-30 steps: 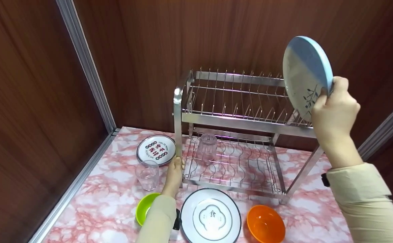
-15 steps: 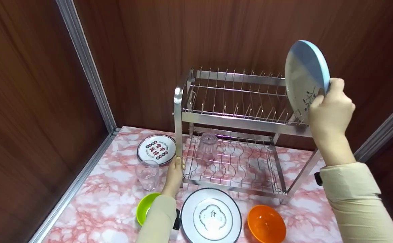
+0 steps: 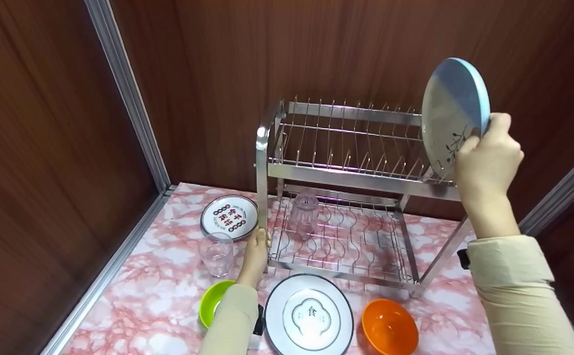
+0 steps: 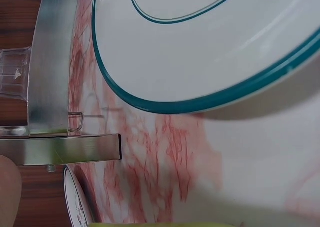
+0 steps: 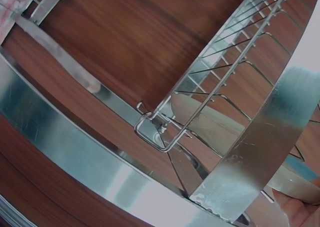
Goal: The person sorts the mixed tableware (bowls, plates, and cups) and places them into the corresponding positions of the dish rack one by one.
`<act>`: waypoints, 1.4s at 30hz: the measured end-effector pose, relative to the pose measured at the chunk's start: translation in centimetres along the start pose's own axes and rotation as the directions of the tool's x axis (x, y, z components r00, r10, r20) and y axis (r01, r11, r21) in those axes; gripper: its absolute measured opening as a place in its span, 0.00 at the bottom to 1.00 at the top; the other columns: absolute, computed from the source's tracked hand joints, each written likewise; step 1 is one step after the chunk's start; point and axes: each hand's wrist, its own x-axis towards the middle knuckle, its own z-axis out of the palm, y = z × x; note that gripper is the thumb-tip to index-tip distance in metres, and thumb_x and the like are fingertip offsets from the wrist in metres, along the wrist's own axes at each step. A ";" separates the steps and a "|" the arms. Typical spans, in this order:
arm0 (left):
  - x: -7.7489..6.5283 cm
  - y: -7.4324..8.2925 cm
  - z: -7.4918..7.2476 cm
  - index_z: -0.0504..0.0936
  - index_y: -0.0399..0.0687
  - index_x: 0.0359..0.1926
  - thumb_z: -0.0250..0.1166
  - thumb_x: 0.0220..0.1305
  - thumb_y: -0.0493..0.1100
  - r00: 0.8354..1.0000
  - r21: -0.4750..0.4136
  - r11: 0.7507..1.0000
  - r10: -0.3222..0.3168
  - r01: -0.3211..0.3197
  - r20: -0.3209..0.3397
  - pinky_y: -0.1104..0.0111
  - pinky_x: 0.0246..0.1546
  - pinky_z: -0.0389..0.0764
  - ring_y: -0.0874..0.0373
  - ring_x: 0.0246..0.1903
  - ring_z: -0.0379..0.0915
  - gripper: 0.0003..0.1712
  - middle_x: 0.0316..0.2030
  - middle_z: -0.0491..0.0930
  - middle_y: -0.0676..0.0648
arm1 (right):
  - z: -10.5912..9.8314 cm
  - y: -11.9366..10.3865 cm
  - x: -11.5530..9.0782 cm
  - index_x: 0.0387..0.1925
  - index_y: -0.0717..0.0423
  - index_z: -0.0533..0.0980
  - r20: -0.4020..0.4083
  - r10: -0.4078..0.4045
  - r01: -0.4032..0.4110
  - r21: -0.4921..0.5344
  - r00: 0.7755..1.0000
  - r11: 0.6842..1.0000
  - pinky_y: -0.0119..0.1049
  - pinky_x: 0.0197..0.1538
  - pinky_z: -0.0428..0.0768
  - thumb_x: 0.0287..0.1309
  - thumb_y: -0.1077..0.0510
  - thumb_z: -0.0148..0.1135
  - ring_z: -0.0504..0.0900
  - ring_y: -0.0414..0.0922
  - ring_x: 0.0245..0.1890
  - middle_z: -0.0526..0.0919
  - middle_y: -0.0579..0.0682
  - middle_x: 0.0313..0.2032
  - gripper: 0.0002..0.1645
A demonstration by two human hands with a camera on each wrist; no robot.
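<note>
In the head view the work looks only partly done: one glass (image 3: 304, 214) stands, apparently upside down, on the lower tier of the rack (image 3: 360, 180), right of the left hand (image 3: 253, 254). The small plate (image 3: 230, 217) and a second glass (image 3: 217, 256) sit off the rack to that hand's left; the green bowl (image 3: 210, 304) (half hidden), the white plate (image 3: 309, 315) and the orange bowl (image 3: 390, 328) lie nearer the person than it. The left hand grips the rack's post (image 3: 261, 197). The right hand (image 3: 489, 162) pinches the blue-and-cream plate (image 3: 449, 113) by its near edge, thumb on its face, holding it roughly upright at the upper tier's right end.

In the left wrist view only a sliver of hand shows against the post; its fingers cannot be judged there.

In the right wrist view that plate's lower part shows past the wires, with fingers at its rim. Whether the wires bear its weight, I cannot tell.
</note>
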 end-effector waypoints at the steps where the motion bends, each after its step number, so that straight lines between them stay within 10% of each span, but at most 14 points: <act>1: 0.2 -0.4 0.0 0.65 0.35 0.33 0.34 0.66 0.54 1.000 0.006 1.000 0.005 -0.005 -0.002 0.70 0.33 0.63 0.61 0.24 0.58 0.26 0.22 0.63 0.52 | 0.0 0.0 0.0 0.43 0.60 0.67 0.000 0.002 -0.002 0.002 1.000 1.000 0.56 0.41 0.71 0.49 0.64 0.43 0.75 0.68 0.39 0.79 0.66 0.38 0.16; 42: -1.0 1.9 -0.2 0.64 0.36 0.30 0.36 0.68 0.45 1.000 -0.043 0.999 -0.011 0.011 0.010 0.71 0.33 0.61 0.61 0.24 0.56 0.18 0.22 0.61 0.50 | 0.9 0.8 1.1 0.43 0.65 0.62 0.097 0.071 -0.066 -0.046 0.993 0.997 0.59 0.41 0.69 0.51 0.63 0.42 0.73 0.71 0.40 0.76 0.73 0.39 0.16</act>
